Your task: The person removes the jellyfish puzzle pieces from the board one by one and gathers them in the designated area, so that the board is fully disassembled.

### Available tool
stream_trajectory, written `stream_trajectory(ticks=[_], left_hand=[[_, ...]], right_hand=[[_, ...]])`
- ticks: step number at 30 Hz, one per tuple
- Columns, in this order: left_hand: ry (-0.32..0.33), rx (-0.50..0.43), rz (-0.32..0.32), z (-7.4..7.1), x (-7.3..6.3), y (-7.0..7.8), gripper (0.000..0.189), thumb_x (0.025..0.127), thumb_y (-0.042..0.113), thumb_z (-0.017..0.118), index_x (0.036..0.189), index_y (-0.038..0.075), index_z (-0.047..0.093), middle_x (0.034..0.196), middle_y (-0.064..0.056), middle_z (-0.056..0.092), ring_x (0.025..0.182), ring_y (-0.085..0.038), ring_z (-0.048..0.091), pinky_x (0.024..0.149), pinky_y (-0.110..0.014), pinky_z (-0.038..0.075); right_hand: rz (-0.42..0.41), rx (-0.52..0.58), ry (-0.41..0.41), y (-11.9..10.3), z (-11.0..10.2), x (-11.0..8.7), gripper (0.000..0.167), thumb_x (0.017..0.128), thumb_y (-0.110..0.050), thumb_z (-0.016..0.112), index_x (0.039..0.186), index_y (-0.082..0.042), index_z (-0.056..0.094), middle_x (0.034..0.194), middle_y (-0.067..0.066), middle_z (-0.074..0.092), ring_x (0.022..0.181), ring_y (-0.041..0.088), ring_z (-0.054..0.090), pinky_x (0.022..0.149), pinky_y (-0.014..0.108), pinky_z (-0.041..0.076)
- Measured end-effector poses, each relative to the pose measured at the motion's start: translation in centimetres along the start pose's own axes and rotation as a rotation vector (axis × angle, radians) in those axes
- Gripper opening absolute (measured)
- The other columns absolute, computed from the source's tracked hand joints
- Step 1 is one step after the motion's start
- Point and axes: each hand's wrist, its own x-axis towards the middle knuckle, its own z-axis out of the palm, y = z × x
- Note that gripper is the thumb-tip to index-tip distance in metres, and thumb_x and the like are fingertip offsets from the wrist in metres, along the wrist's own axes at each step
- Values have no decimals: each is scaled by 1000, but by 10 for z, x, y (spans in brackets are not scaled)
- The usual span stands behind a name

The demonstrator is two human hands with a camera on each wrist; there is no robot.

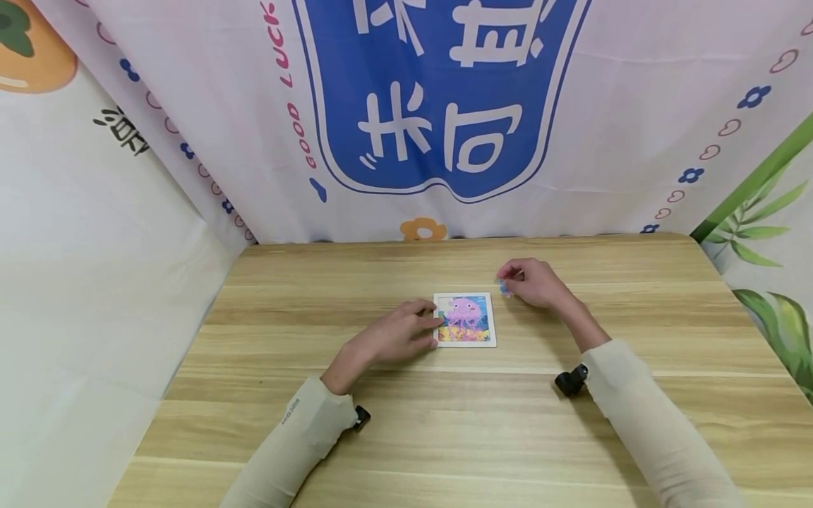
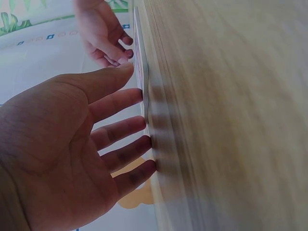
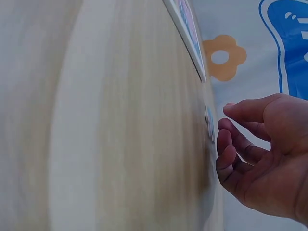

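Observation:
A square jigsaw puzzle [image 1: 470,324] with a white border lies flat on the table, showing a pink jellyfish over yellow and blue sea shapes. At its upper left is a pale patch. My left hand [image 1: 403,330] rests at the puzzle's left edge with fingers spread and extended; the left wrist view shows the fingertips touching the edge and tabletop. Right of the puzzle, a small blue and pink puzzle piece [image 1: 504,288] lies on the table. My right hand [image 1: 533,282] hovers close by it, fingers loosely bent. A slight gap separates fingertips and piece [image 3: 210,124] in the right wrist view.
The wood-grain table [image 1: 444,430] extends around both hands. Behind it hangs a printed cloth [image 1: 603,162] with a blue sign and an orange flower, meeting the table's far edge. More printed cloth covers both sides. Each wrist wears a small black camera [image 1: 571,381].

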Motion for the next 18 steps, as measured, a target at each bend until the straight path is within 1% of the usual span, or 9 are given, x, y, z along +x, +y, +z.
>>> stream_trajectory(ticks=[5,9,18], left_hand=[[4,3,5,0,0,0,47,110,30,64,153,12,62,165,-16,48,154,-35,45,126,-50,43],[3,9,-2,0,0,0,47,110,31,65,153,12,61,165,-16,48,154,-34,45,127,-50,42],[14,33,-10,-1,4,2,48,109,34,65,152,13,62,164,-14,49,154,-31,46,126,-48,42]], right_hand=[[-28,-7,-6,-9,6,-1,19,105,-10,64,119,-3,75,115,18,74,101,29,69,83,34,55],[-57,-13,-12,-16,10,-1,19,104,-9,65,118,-3,76,115,17,75,102,29,68,89,40,56],[-94,3,-51,-26,18,1,19,101,-4,67,118,-1,76,113,16,77,105,30,69,96,47,59]])
